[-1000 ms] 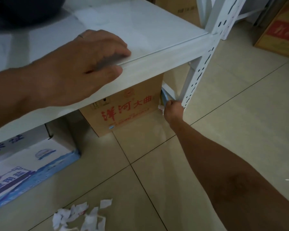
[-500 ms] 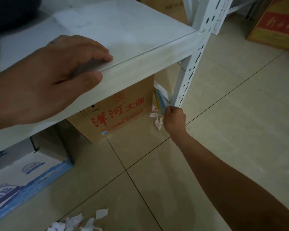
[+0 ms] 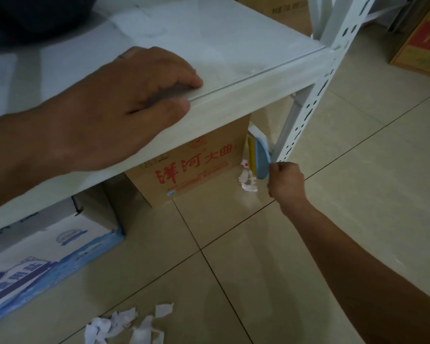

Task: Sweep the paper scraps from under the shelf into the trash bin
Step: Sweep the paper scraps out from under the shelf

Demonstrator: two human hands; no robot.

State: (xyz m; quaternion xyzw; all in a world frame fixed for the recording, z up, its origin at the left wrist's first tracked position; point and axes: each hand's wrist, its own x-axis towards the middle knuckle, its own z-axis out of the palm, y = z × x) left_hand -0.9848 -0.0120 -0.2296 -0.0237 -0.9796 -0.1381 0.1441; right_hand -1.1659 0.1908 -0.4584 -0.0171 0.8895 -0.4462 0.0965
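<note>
My left hand (image 3: 124,108) rests palm down on the front edge of the white shelf (image 3: 253,78), fingers curled over the lip. My right hand (image 3: 286,183) reaches low beside the shelf's white perforated post (image 3: 308,115) and grips a small blue brush (image 3: 261,161) with yellow bristles. The brush stands on the tiles between the post and a brown carton. A few white paper scraps (image 3: 247,181) lie right in front of the brush. A larger pile of paper scraps (image 3: 127,326) lies on the floor near the bottom edge. No trash bin is in view.
A brown carton with red characters (image 3: 191,167) sits under the shelf. A blue and white box (image 3: 47,256) lies at lower left. Another carton (image 3: 422,38) stands at the far right on the beige tiled floor (image 3: 358,170). A dark object (image 3: 35,13) sits on the shelf.
My right hand has drawn the brush out from under the shelf toward me, and a few scraps have come out with it. The left hand stays on the shelf edge.
</note>
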